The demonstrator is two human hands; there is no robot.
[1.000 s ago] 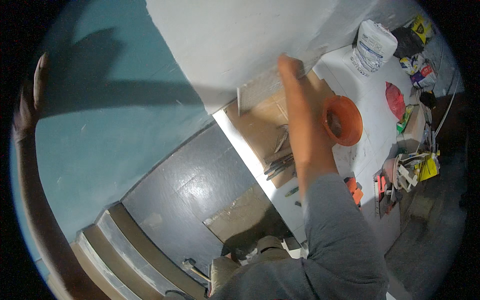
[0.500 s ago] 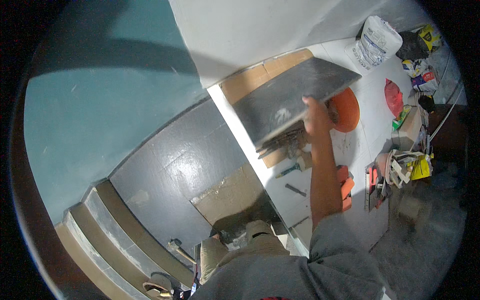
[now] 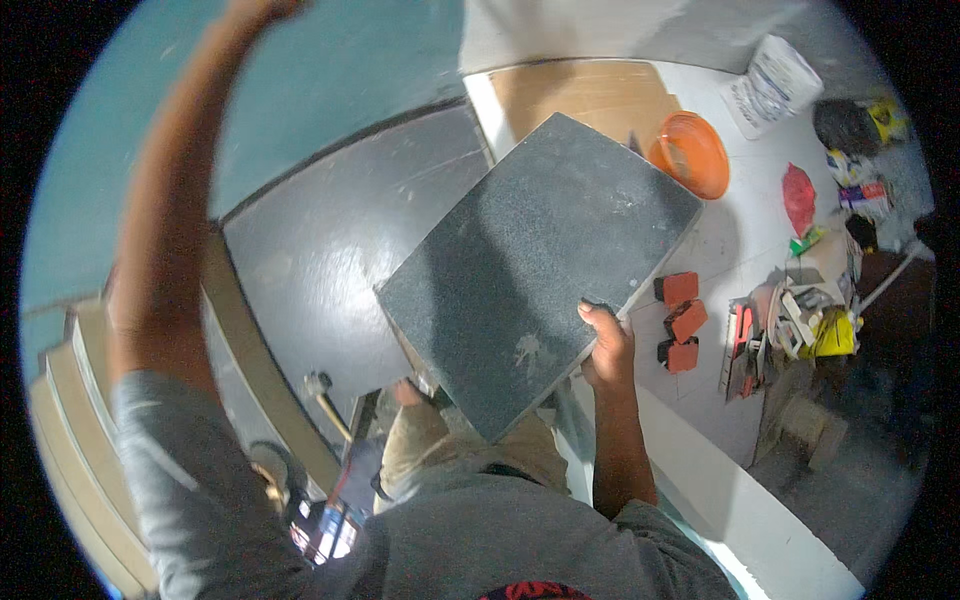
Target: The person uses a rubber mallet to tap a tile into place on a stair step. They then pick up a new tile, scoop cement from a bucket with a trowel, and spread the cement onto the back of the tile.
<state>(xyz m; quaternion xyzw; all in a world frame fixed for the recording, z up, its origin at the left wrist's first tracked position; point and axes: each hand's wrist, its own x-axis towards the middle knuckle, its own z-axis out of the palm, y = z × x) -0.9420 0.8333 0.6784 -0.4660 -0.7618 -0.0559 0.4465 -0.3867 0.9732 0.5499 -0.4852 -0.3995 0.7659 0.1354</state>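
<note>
My right hand (image 3: 610, 350) pinches the near right edge of a dark grey tile (image 3: 545, 250), thumb lying on its upper face and the other fingers hidden beneath. The tile fills the middle of the frame, one corner toward the top and one down over my trousers (image 3: 420, 440); I can't tell whether it rests on anything there. A pale smudge marks its face near the lower corner.

My left hand (image 3: 265, 8) is cut by the top edge at the upper left, in front of the teal wall (image 3: 340, 70). It is too blurred to tell how my fingers are set, or whether they touch the wall.

Just past the tile, toward the upper right, an orange bucket (image 3: 712, 150) stands beside a sheet of cardboard (image 3: 585, 88). A white sack (image 3: 772, 90) is farther right. Three orange-red blocks (image 3: 680, 288) with black parts lie on the white floor right of my hand. A hammer (image 3: 328, 403) shows at the lower left, near the steps (image 3: 255, 360).
</note>
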